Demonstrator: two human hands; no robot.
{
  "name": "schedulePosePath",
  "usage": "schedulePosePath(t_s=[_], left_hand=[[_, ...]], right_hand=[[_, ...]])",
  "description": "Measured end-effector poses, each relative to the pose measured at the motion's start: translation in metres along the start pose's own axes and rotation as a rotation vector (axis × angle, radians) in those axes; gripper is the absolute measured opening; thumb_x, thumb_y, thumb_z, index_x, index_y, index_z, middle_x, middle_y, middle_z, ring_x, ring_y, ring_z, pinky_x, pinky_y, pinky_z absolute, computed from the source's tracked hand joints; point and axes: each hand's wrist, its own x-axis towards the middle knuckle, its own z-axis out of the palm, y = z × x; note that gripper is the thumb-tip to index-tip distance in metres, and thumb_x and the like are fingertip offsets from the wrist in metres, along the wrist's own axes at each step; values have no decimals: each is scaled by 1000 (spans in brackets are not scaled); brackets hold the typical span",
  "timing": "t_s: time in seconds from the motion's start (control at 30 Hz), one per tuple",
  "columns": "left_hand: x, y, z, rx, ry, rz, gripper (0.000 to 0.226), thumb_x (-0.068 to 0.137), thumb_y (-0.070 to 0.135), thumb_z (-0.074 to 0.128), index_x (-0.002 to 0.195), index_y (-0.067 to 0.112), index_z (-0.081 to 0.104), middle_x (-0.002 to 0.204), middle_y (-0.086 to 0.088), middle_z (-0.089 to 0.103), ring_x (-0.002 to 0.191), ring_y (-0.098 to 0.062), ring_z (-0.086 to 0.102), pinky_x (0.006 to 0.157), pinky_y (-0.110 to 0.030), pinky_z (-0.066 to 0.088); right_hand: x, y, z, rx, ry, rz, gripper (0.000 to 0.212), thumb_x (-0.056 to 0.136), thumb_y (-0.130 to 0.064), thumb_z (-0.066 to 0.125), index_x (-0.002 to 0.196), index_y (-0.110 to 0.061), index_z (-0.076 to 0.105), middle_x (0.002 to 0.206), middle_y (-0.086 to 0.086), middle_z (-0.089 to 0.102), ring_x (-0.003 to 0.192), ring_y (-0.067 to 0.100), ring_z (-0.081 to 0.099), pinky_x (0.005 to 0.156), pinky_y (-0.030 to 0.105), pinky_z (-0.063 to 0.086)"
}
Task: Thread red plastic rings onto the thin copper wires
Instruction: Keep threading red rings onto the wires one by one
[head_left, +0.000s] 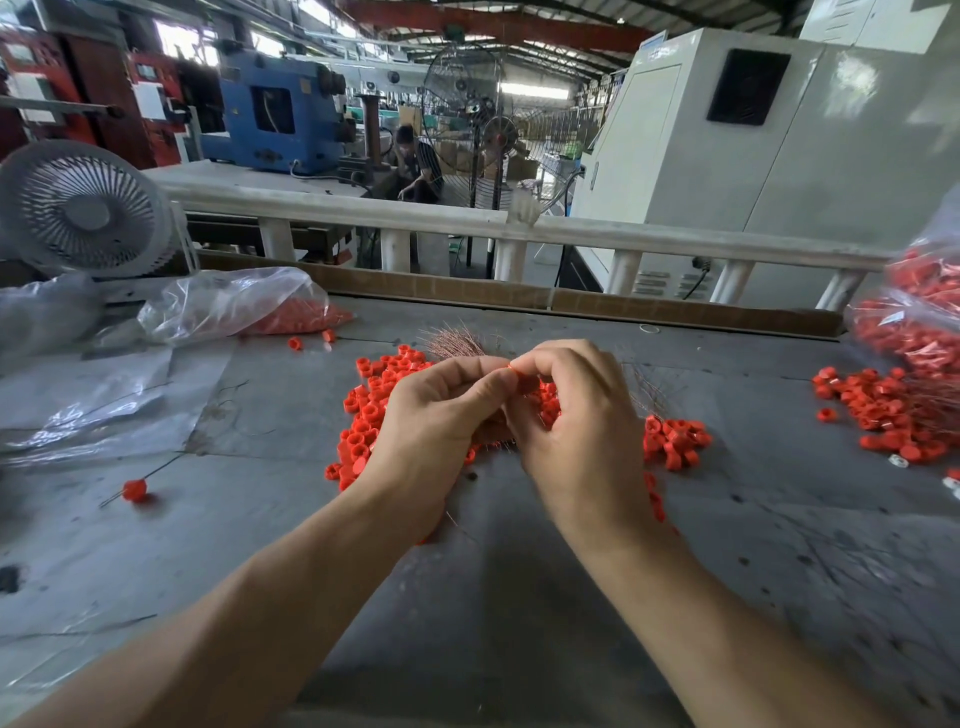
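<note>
Two bare arms reach over the gray table (519, 597), and the left hand (441, 415) and right hand (576, 421) meet above a pile of red rings (369, 410), fingers curled, pinching one small red ring (511, 368) between their tips. Just behind the hands lies a bundle of thin copper wires (454, 340), and more red rings (878, 405) with wires sit at the right, well apart. Farther back are a clear bag of rings (244, 306) on the left, a white fan (83, 208), and a white rail (467, 221).
</note>
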Motion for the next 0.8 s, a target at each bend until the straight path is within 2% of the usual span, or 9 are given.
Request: schedulePosePath(t_s=[0.2, 0.4, 0.6, 0.7, 0.8], left_hand=[[-1, 5, 3, -98, -11, -116, 10, 96, 10, 65, 100, 3, 70, 96, -24, 69, 82, -27, 69, 69, -30, 60], [1, 10, 4, -130, 46, -170, 14, 102, 8, 57, 105, 1, 68, 83, -13, 68, 76, -22, 65, 63, -28, 58], [0, 9, 5, -51, 97, -188, 27, 101, 8, 59, 115, -14, 63, 93, -21, 65, 84, -29, 64, 64, -29, 57], [0, 9, 6, 14, 84, -198, 30, 102, 16, 59, 109, -12, 66, 91, -21, 67, 79, -29, 65, 65, -31, 55], [0, 10, 6, 31, 44, -242, 36, 105, 25, 54, 107, -7, 70, 94, -24, 68, 87, -35, 64, 77, -39, 52]], right_hand=[[-1, 3, 2, -45, 51, -47, 4, 86, -10, 74, 88, -10, 71, 93, 2, 68, 91, 26, 62, 79, 41, 52], [1, 8, -1, -42, 28, -54, 10, 82, -6, 80, 84, -10, 71, 91, 0, 68, 89, 25, 61, 79, 39, 51], [4, 9, -4, -21, 18, -50, 10, 82, -6, 81, 81, -7, 71, 87, 2, 68, 86, 26, 61, 79, 39, 51], [5, 5, -4, -4, 10, -62, 9, 82, -6, 80, 81, -7, 71, 86, 2, 68, 85, 25, 60, 79, 35, 49], [5, 4, -4, 13, -15, -78, 7, 85, -7, 79, 86, -8, 72, 90, 2, 67, 89, 25, 59, 80, 36, 49]])
